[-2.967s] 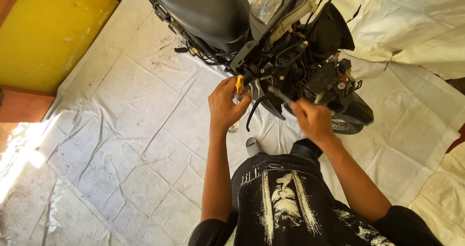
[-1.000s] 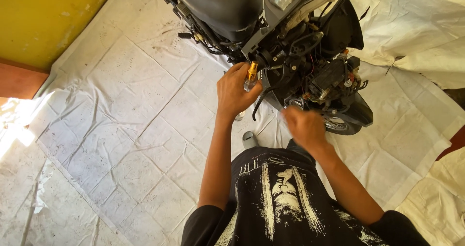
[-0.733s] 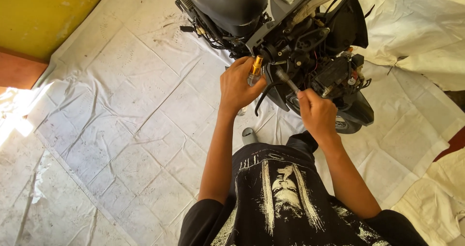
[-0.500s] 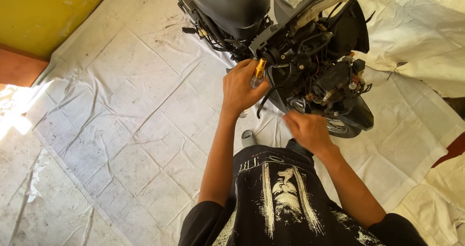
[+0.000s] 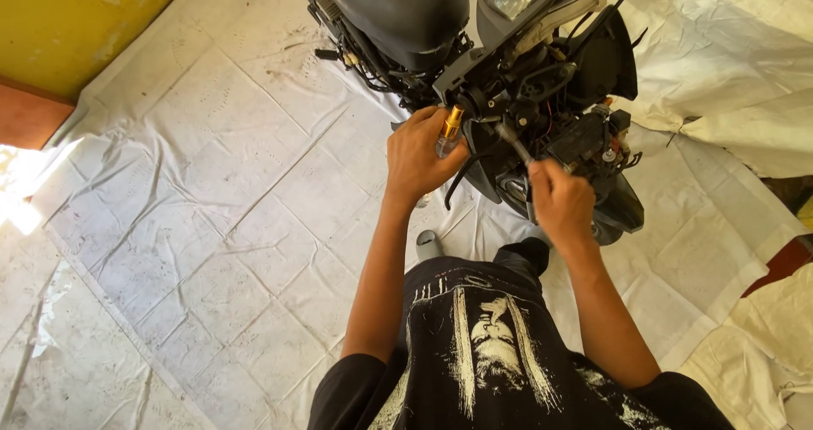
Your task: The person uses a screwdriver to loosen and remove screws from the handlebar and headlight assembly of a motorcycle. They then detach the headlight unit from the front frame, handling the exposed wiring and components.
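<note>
A partly stripped black scooter [image 5: 508, 66] stands on a white sheet, its front wiring and frame exposed. My left hand [image 5: 421, 155] grips a tool with a clear and amber handle [image 5: 450, 129], held against the scooter's front frame. My right hand [image 5: 559, 201] is closed around a grey metal wrench [image 5: 513, 142] whose head reaches into the exposed parts just right of the other tool. The black seat [image 5: 398, 11] is above my left hand.
A creased white sheet [image 5: 212, 227] covers the floor. A yellow wall [image 5: 76, 19] and red-brown step [image 5: 30, 117] are at the upper left. More white cloth [image 5: 745, 66] lies at the right. A small grey object [image 5: 428, 245] rests on the sheet by my chest.
My right hand has swung the wrench back and forth, dropping lower and then rising to the scooter's front again. My left hand has stayed on the amber-handled tool.
</note>
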